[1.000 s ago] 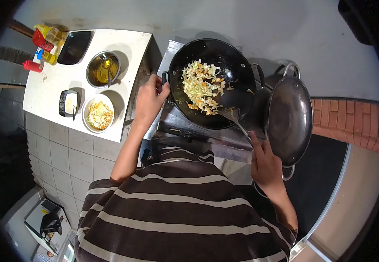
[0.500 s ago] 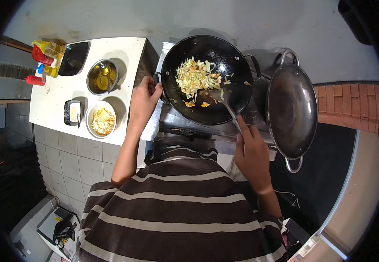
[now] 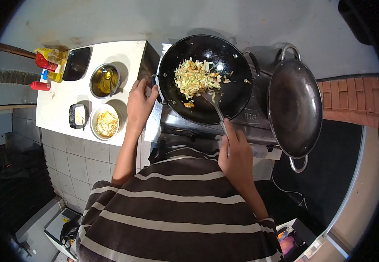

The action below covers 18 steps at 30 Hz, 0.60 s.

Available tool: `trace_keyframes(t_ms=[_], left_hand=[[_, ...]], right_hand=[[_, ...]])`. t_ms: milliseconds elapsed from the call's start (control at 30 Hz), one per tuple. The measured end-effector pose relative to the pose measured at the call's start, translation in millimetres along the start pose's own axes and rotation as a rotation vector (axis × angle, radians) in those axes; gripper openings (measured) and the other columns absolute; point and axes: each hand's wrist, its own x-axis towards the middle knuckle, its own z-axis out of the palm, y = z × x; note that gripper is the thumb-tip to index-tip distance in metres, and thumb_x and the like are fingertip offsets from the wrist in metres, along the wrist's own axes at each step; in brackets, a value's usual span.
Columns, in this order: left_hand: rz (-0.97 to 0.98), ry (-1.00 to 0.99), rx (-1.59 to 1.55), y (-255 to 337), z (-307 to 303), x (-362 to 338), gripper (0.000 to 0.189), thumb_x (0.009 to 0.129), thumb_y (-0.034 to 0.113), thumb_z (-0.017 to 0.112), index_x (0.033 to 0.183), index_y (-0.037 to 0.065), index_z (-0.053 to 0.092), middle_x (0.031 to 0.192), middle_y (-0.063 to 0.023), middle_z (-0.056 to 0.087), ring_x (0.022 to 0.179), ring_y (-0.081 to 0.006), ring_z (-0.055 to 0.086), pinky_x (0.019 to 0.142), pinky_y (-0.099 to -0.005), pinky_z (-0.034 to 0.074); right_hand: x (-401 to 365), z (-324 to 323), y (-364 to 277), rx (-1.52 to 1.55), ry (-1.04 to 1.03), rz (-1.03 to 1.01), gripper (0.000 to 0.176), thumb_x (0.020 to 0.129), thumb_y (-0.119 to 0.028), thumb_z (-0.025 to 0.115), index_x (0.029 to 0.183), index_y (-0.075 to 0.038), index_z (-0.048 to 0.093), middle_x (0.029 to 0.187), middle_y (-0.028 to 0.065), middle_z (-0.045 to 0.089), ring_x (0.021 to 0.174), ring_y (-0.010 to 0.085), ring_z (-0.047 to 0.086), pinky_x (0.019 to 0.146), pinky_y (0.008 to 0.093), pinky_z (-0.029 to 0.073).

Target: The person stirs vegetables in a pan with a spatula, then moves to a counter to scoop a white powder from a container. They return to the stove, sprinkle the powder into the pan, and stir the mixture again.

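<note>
R hand (image 3: 235, 155), spatula (image 3: 216, 112) shifted left; L hand (image 3: 139, 103) holds wok (image 3: 238, 92)

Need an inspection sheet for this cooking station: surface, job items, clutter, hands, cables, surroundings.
Surface: white counter to the left of the stove; the stove carries two woks.
Job's things: wok holds a chopped vegetable mix; spatula blade sits at the mix's near edge.
Clutter: oil bowl with a spoon, food bowl, small dark dish, dark tray, bottles at the counter's far corner; empty wok on the right.
Hands: left hand fingers grip the wok's side handle; right hand is closed on the spatula handle.
Cables: thin wire below the stove, ends not traceable.
Surroundings: tiled wall, brick ledge.
</note>
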Motion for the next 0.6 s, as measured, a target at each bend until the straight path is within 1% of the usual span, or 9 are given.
trace_keyframes(t_ms=[67,167,200,267,367,400,467,533,600], left_hand=[[0.057,0.048,0.007,-5,4,0,0.028,0.093,0.019,0.069,0.100,-0.008,0.065,0.079,-0.0164,0.054,0.066,-0.0252,0.050,0.064,-0.0390,0.044],[0.073,0.054,0.012,-6,6,0,0.027,0.093,0.019,0.069,0.099,-0.008,0.064,0.078,-0.0161,0.054,0.066,-0.0255,0.050,0.064,-0.0391,0.044],[0.077,0.052,0.015,-5,6,0,0.027,0.093,0.019,0.069,0.099,-0.008,0.064,0.078,-0.0161,0.054,0.066,-0.0255,0.050,0.064,-0.0391,0.044],[0.054,0.036,0.029,-3,5,0,0.027,0.093,0.019,0.069,0.098,-0.008,0.064,0.079,-0.0162,0.055,0.066,-0.0253,0.050,0.065,-0.0390,0.044],[0.038,0.030,0.012,-2,5,0,0.027,0.093,0.019,0.069,0.098,-0.008,0.064,0.081,-0.0168,0.057,0.067,-0.0251,0.052,0.065,-0.0385,0.045],[0.039,0.035,0.020,-2,4,1,0.027,0.093,0.019,0.069,0.098,-0.008,0.064,0.081,-0.0168,0.057,0.067,-0.0251,0.052,0.065,-0.0385,0.045],[0.034,0.027,0.020,-1,4,0,0.027,0.092,0.022,0.068,0.094,-0.005,0.063,0.082,-0.0181,0.058,0.068,-0.0320,0.056,0.066,-0.0436,0.045],[0.026,0.027,0.017,0,4,-1,0.027,0.092,0.021,0.068,0.094,-0.005,0.063,0.081,-0.0178,0.058,0.068,-0.0315,0.056,0.065,-0.0433,0.045],[0.018,0.029,0.012,0,4,0,0.027,0.092,0.021,0.068,0.094,-0.005,0.063,0.080,-0.0175,0.057,0.067,-0.0310,0.055,0.065,-0.0429,0.045]], right_hand=[[-21,-22,-8,0.106,-0.078,0.049,0.055,0.093,-0.006,0.060,0.146,-0.002,0.049,0.099,0.0234,0.059,0.071,0.0402,0.066,0.062,0.0484,0.055],[-34,-18,-10,0.162,-0.149,0.068,0.054,0.094,-0.007,0.059,0.147,-0.002,0.048,0.097,0.0244,0.059,0.073,0.0420,0.066,0.064,0.0495,0.055],[-31,-7,-9,0.166,-0.146,0.071,0.054,0.094,-0.007,0.059,0.147,-0.002,0.048,0.097,0.0244,0.059,0.073,0.0420,0.066,0.064,0.0495,0.055],[-15,26,-1,0.118,-0.070,0.038,0.051,0.095,-0.008,0.057,0.145,-0.001,0.050,0.096,0.0244,0.059,0.073,0.0420,0.066,0.063,0.0488,0.056],[12,41,10,0.080,0.000,0.037,0.051,0.096,-0.009,0.056,0.145,-0.001,0.049,0.096,0.0243,0.059,0.073,0.0419,0.066,0.064,0.0488,0.056],[11,28,6,0.092,0.003,0.043,0.051,0.095,-0.008,0.057,0.145,-0.001,0.050,0.098,0.0241,0.060,0.075,0.0411,0.067,0.063,0.0478,0.056],[-3,-1,-3,0.113,-0.026,0.050,0.051,0.094,-0.008,0.058,0.144,-0.001,0.051,0.098,0.0244,0.060,0.075,0.0411,0.068,0.062,0.0473,0.056],[-20,-12,-5,0.120,-0.064,0.055,0.051,0.093,-0.007,0.059,0.143,-0.001,0.053,0.099,0.0255,0.060,0.074,0.0416,0.069,0.060,0.0463,0.056],[-21,-5,-6,0.114,-0.067,0.043,0.052,0.093,-0.007,0.059,0.144,-0.001,0.052,0.099,0.0256,0.060,0.072,0.0420,0.068,0.060,0.0469,0.056]])
